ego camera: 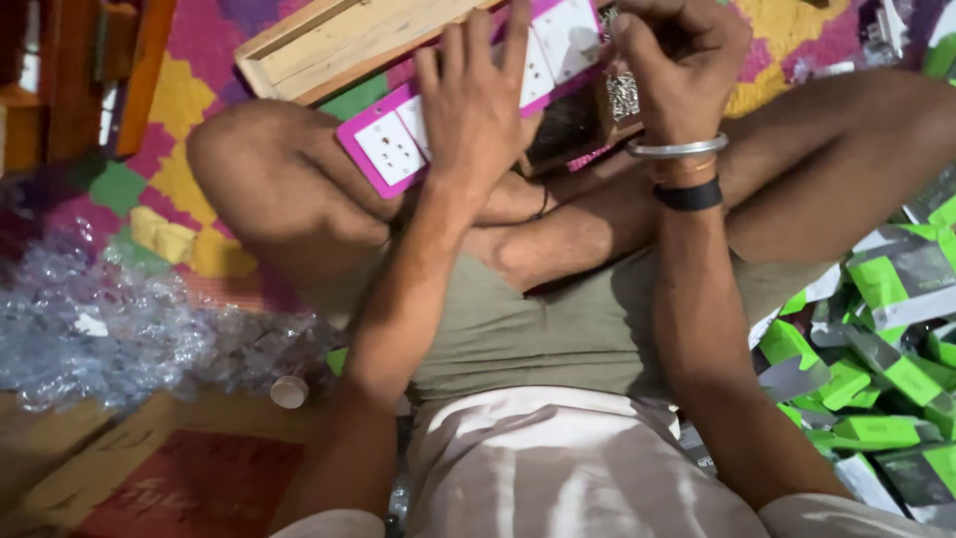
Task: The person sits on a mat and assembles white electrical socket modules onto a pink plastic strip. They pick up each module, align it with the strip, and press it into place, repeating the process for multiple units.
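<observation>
I sit cross-legged on a patterned mat. A long pink board with white socket plates (390,147) lies slanted across my knees. My left hand (476,100) rests flat on top of it, fingers spread, pressing it down. My right hand (680,62) is curled into a fist at the board's right end, above a small heap of metal screws (623,96); what it pinches is hidden by the fingers. A metal bangle and a black band circle the right wrist.
A wooden tray (329,42) lies beyond the board. Crumpled clear plastic wrapping (119,324) piles at the left, with a small white cap (289,392) beside it. Several green and grey packets (876,379) heap at the right. Flat cardboard (149,468) lies at lower left.
</observation>
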